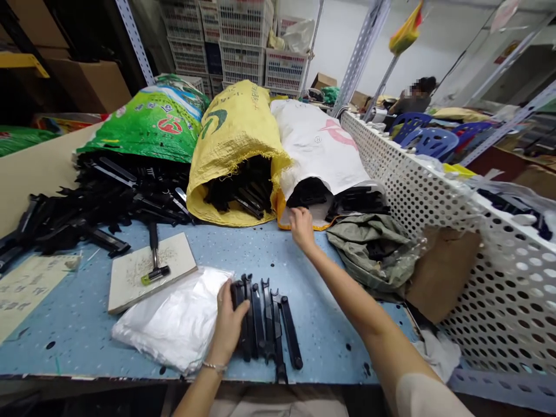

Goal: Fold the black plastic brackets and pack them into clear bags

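Note:
My left hand [229, 321] rests on the left side of a row of several long black plastic parts [269, 324] lying side by side on the blue table [82, 324], fingers curled over the leftmost ones. My right hand [301, 227] is stretched forward to the mouth of the white sack [321, 145], its fingers bent down at the sack's edge by the black parts [309, 193] spilling out; what the fingers hold, if anything, is hidden. A stack of clear plastic bags [174, 318] lies just left of my left hand.
A yellow sack [234, 133] and a green sack [156, 119] also spill black parts [108, 197]. A small hammer [154, 260] lies on a white board [134, 272]. Olive cloth [373, 249], a cardboard box [438, 278] and a perforated white panel [434, 191] bound the right. A person sits far back.

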### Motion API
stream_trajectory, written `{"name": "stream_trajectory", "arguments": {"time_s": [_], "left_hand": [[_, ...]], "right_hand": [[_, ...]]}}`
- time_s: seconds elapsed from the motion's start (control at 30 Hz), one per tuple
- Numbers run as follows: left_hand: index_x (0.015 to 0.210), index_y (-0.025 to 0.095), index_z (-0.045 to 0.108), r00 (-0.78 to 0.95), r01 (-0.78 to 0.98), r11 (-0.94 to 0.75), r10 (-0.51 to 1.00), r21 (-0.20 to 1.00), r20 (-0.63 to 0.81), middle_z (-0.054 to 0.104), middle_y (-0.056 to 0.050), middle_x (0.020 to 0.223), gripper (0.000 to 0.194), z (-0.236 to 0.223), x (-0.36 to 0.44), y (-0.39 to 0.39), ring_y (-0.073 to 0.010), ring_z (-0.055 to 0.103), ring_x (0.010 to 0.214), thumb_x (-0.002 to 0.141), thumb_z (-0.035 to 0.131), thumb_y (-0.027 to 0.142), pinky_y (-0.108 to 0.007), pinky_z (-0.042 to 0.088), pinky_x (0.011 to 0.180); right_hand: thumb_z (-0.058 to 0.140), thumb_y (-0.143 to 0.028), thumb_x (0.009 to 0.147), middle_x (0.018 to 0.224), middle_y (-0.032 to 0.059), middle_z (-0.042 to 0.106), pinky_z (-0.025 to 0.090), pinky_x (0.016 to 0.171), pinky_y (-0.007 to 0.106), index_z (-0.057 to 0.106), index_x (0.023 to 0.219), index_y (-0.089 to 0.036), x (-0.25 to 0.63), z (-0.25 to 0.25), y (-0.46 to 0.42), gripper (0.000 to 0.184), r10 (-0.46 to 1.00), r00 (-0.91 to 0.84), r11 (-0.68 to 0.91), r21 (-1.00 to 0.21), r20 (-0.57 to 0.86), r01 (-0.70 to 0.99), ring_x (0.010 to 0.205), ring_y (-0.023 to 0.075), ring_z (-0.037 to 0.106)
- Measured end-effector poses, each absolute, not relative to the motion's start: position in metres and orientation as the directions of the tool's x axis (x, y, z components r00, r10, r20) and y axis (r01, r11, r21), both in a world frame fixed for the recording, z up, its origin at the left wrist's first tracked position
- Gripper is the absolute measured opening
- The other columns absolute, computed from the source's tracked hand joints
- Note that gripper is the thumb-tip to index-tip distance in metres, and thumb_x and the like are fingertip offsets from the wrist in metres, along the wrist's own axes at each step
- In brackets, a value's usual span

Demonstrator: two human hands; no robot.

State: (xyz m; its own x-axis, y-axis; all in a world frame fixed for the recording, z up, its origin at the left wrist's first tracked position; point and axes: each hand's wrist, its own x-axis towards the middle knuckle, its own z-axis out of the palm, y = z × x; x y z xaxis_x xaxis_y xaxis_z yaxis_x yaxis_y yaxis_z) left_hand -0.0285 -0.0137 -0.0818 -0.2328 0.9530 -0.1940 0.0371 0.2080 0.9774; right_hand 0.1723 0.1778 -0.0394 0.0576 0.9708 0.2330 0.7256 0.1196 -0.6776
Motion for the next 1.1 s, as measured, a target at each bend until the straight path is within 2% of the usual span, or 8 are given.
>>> {"name": "stream_trajectory", "arguments": {"time_s": [0.1,0.27,0.4,0.53,0.67,0.77,0.83,1.1], "left_hand": [[0.148,0.027,0.021,-0.186,0.233,0.135,0.978,0.963,-0.092,0.005,-0.005,0.160,0.067,-0.090,-0.013,-0.021,-0.0275,0.007,0.146,0.089,0.050,0.039,-0.046,0.012,0.119],[0.147,0.027,0.026,-0.155,0.248,0.091,0.986,0.964,-0.053,0.019,-0.007,0.157,0.062,-0.083,-0.018,-0.022,-0.0256,0.013,0.146,0.090,0.046,0.044,-0.045,0.013,0.119],[0.140,0.029,0.038,-0.091,0.055,0.085,0.993,0.995,-0.079,0.031,-0.008,0.152,0.058,-0.068,-0.018,-0.007,-0.0277,0.026,0.142,0.087,0.052,0.048,-0.044,0.024,0.116],[0.141,0.029,0.032,0.095,-0.331,0.160,0.986,0.930,-0.136,0.038,-0.011,0.147,0.068,-0.045,0.004,0.013,-0.0264,0.042,0.132,0.083,0.059,0.051,-0.039,0.041,0.104],[0.122,0.023,0.050,0.172,-0.505,0.274,0.961,0.818,-0.215,0.062,-0.008,0.111,0.048,-0.019,0.012,0.014,-0.0183,0.064,0.089,0.082,0.060,0.048,-0.028,0.053,0.074],[0.120,0.021,0.053,0.240,-0.475,0.338,0.938,0.812,-0.250,0.065,-0.006,0.095,0.048,-0.006,0.006,0.000,-0.0150,0.062,0.071,0.082,0.060,0.049,-0.023,0.050,0.057],[0.124,0.019,0.052,0.262,-0.440,0.355,0.929,0.825,-0.260,0.066,-0.006,0.086,0.053,-0.002,0.001,-0.008,-0.0160,0.062,0.066,0.082,0.057,0.053,-0.022,0.047,0.051],[0.139,0.026,0.042,0.173,-0.292,0.302,0.950,0.908,-0.260,0.062,-0.001,0.074,0.064,0.010,-0.020,-0.022,-0.0157,0.059,0.057,0.081,0.060,0.046,-0.024,0.048,0.051]], "right_hand": [[0.053,-0.019,0.083,0.131,0.0171,0.048,0.034,0.101,0.046,0.058,0.121,-0.016,0.198,-0.032,0.226,0.038,0.966,0.178,0.013,-0.730,0.185,0.684,0.123,0.0308,0.043],[0.058,-0.034,0.081,0.108,0.0150,0.063,0.044,0.092,0.044,0.064,0.106,-0.015,0.227,-0.031,0.217,0.032,0.954,0.276,-0.038,-0.863,0.119,0.504,0.108,0.0299,0.056],[0.048,-0.058,0.083,0.085,0.0121,0.069,0.054,0.073,0.040,0.063,0.094,-0.014,0.221,-0.049,0.133,0.048,0.968,0.252,-0.061,-0.955,0.015,0.291,0.080,0.0244,0.066],[0.059,-0.056,0.081,0.080,0.0077,0.070,0.055,0.070,0.038,0.061,0.101,-0.018,0.191,-0.060,0.029,0.043,0.975,-0.074,-0.217,-0.962,-0.207,-0.164,0.072,0.0217,0.068],[0.038,-0.054,0.093,0.079,0.0056,0.066,0.052,0.067,0.035,0.061,0.097,-0.020,0.177,-0.042,0.000,0.041,0.989,-0.148,0.010,-0.985,-0.016,0.171,0.071,0.0199,0.064],[0.040,-0.052,0.094,0.091,0.0092,0.064,0.048,0.077,0.038,0.059,0.100,-0.020,0.175,-0.024,0.025,0.037,0.902,-0.210,0.428,-0.721,0.377,0.544,0.085,0.0225,0.058],[0.038,-0.048,0.095,0.089,0.0102,0.061,0.046,0.076,0.039,0.058,0.098,-0.019,0.171,-0.017,0.044,0.035,0.773,-0.384,0.623,-0.489,0.505,0.611,0.084,0.0233,0.054],[0.034,-0.042,0.098,0.085,0.0089,0.058,0.042,0.069,0.035,0.057,0.094,-0.019,0.158,-0.003,0.060,0.033,0.545,-0.646,0.829,-0.233,0.534,0.508,0.075,0.0207,0.047]]}}
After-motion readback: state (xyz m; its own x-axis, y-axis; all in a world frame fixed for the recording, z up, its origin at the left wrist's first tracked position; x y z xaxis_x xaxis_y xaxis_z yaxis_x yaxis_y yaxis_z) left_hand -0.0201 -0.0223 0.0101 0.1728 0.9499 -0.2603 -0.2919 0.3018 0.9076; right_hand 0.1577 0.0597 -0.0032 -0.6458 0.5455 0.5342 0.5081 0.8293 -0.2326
